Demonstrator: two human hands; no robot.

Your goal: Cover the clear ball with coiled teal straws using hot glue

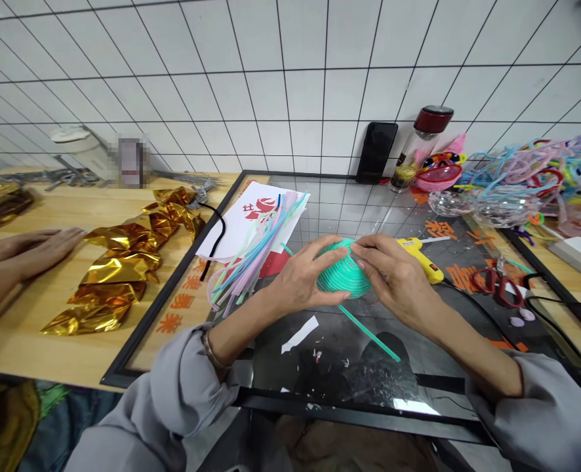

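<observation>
A teal coil [342, 272] of wound strip, dome-shaped, sits between both my hands over a glass sheet [349, 210]. My left hand [303, 278] cups its left side with curled fingers. My right hand [396, 278] presses on its top and right side, fingers closed over it. A loose teal strip [369, 331] trails from the coil toward me. A bundle of pastel strips [254, 252] lies just left of my left hand.
A yellow glue gun [421, 255] lies right of the coil, red scissors [500, 285] beyond it. Gold foil pieces [123, 269] lie on the wooden table at left, near another person's hands [29, 249]. A phone [376, 152], a bottle [418, 147] and tangled coloured strips [546, 174] stand at the back right.
</observation>
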